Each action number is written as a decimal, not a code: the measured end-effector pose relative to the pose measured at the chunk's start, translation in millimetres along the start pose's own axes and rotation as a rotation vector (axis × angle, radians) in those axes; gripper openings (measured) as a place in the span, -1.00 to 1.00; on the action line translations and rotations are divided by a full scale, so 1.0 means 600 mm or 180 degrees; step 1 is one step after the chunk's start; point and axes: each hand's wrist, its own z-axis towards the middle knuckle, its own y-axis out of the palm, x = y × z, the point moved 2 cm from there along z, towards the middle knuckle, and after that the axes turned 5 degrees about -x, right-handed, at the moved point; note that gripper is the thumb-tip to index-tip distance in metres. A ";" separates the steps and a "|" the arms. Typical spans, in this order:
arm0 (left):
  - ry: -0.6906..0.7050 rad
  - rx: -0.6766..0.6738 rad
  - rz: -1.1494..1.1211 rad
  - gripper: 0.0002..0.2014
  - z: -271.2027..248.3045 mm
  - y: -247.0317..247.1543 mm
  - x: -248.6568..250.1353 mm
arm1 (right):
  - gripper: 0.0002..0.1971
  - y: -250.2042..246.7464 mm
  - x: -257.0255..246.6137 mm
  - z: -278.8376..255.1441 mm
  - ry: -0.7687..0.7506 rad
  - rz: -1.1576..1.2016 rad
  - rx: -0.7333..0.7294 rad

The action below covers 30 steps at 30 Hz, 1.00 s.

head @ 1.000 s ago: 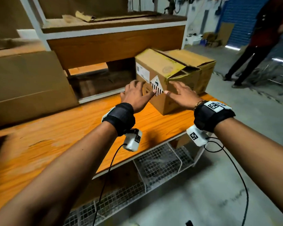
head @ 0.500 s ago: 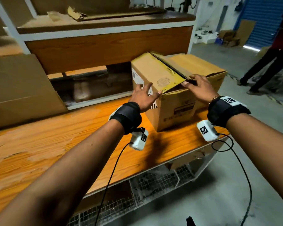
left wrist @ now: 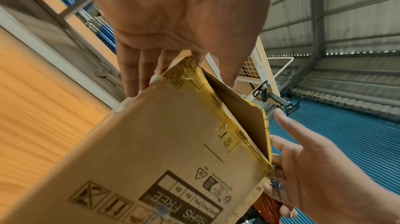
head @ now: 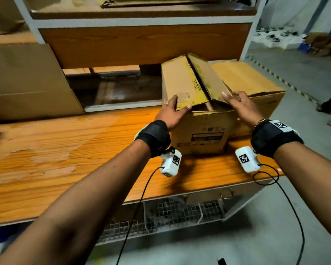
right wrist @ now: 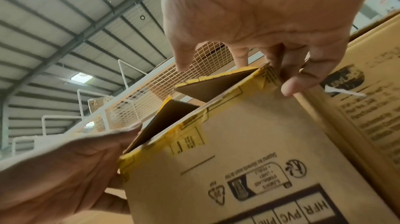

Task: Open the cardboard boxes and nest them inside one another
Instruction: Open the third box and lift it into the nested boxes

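The front cardboard box [head: 203, 129] stands on the orange wooden workbench [head: 65, 150], straight ahead of both arms and between them, with a second cardboard box [head: 256, 88] touching it on its right and far side. Its two long top flaps meet at a seam that runs away from the person — so the flaps hinge out to left and right, one for each hand.

The left hand [head: 172, 113] grips the near corner of the left flap [head: 182, 83], thumb on top and fingers tucked beneath the edge. In the left wrist view the fingers [left wrist: 134, 73] lie along the box's upper edge at that corner. The right hand [head: 239, 106] has the near end of the right flap [head: 208, 77]. In the right wrist view its fingertips [right wrist: 292, 87] curl over the yellow-taped corner, with the thumb apart on the inner side. Both flaps are tented up, the gap between them widest at the near end, and dark inner flaps show below.

Each hand is equally near its own flap, so the opening looks like a matched outward swing, left hand to the left, right hand to the right. The right flap has the tighter path — the neighbouring box sits right where it would fold down and may stop it short. Nesting appears not yet begun.
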 end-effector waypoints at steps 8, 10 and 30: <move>-0.0163 0.0247 -0.0319 0.02 -0.064 -0.092 -0.067 | -0.03 0.100 -0.034 -0.018 0.0015 0.0547 -0.0277; -0.0197 0.0331 -0.0344 0.06 -0.091 -0.115 -0.090 | -0.10 0.138 -0.060 -0.031 -0.0094 0.0726 -0.0427; -0.1104 0.1418 0.0599 -0.19 -0.488 -0.523 -0.413 | -0.19 0.622 -0.391 -0.280 -0.0987 0.0543 -0.1448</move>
